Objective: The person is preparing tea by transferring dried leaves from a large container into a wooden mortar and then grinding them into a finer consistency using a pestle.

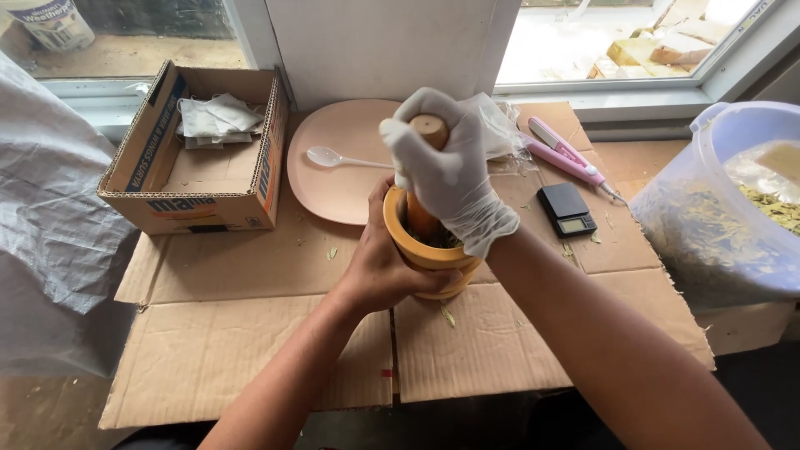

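Bare cardboard sheet (pixel 250 333) lies open at six and eight o'clock of the mortar (pixel 429 250), while plate (pixel 342 167) at eleven, scale (pixel 565 208) at two and bucket (pixel 717 208) at three crowd it.

Work surface (pixel 250 350) covered with flattened brown cardboard, set against a white wall panel (pixel 379 46). Windows (pixel 142 33) to either side of the panel, white-framed, admitting bright daylight. Grey plastic sheeting (pixel 50 217) hangs at the left edge.

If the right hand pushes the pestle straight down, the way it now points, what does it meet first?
The right hand drives the wooden pestle into the yellow mortar; it probably meets the dark leaf matter inside first, though depth there is unclear.
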